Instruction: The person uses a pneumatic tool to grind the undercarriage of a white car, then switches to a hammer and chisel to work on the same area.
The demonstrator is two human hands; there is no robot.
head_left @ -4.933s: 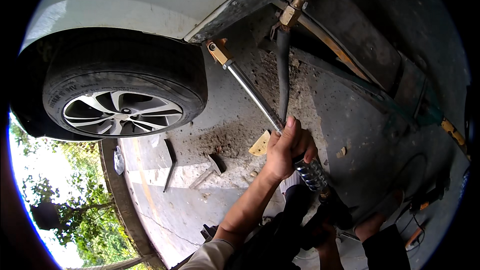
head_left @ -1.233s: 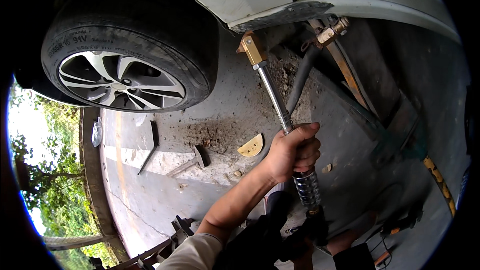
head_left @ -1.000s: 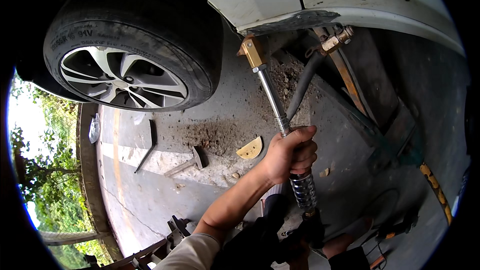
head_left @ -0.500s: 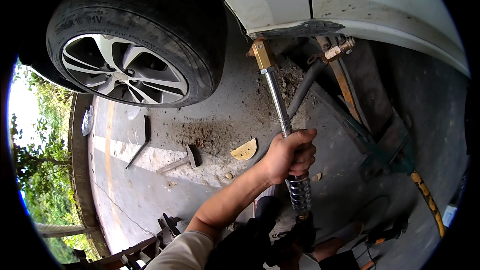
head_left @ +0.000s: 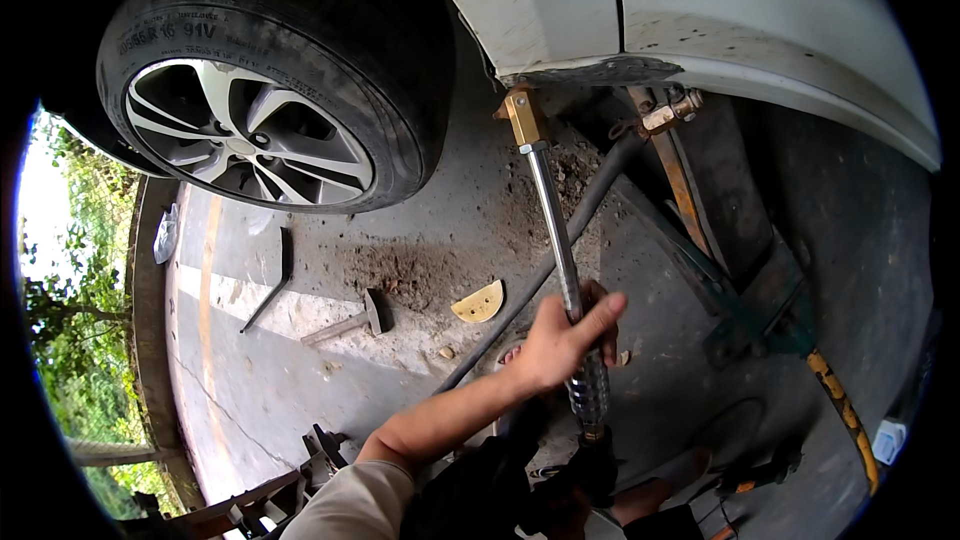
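A chrome slide hammer (head_left: 550, 210) slants down from the white car's (head_left: 560, 10) lower sill. Its brass-coloured block (head_left: 525, 120) touches the damaged sill edge. My left hand (head_left: 570, 340) is loosely closed round the bar, fingers passing behind it and thumb pointing up to the right. Just below the hand shows the tool's ribbed, shiny grip (head_left: 589, 390). At the tool's lower end, a dark shape (head_left: 590, 465) covers the handle. I cannot tell whether it is my right hand in a glove.
An alloy wheel (head_left: 240, 145) stands at upper left. On the floor lie a hammer (head_left: 372, 312), a bent black bar (head_left: 283, 270), a yellowish half-round plate (head_left: 478, 302) and scattered dirt (head_left: 395, 270). A dark hose (head_left: 520, 310) crosses behind the tool. A green jack (head_left: 770, 315) with yellow handle stands right.
My left hand has turned on the bar, its fingers now behind it and its thumb more raised. The tool's lower end has shifted slightly left. The view has moved a little.
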